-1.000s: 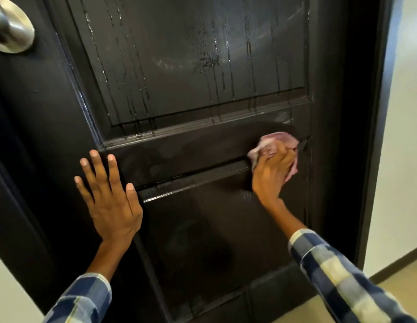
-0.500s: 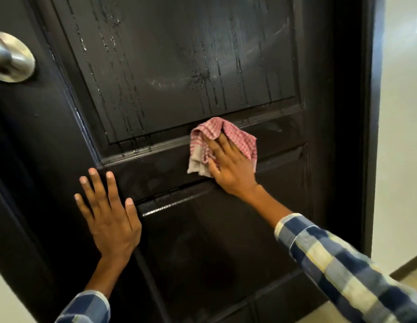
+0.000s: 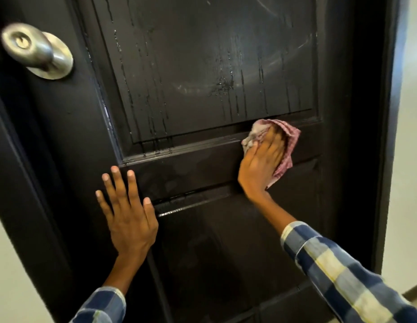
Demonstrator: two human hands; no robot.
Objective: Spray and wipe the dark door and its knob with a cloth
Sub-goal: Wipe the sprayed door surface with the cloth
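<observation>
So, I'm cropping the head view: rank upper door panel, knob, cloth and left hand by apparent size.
1. Upper door panel, largest.
2. Left hand.
3. Knob and cloth: similar; the right hand covers part of the cloth, so unranked.

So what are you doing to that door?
A person is cleaning the dark door. The right hand presses a pink checked cloth against the rail below the upper panel, near the door's right side. The left hand lies flat on the door with fingers spread, holding nothing. The upper panel is wet, with spray drips running down it. The silver knob sits at the upper left, with neither hand on it.
</observation>
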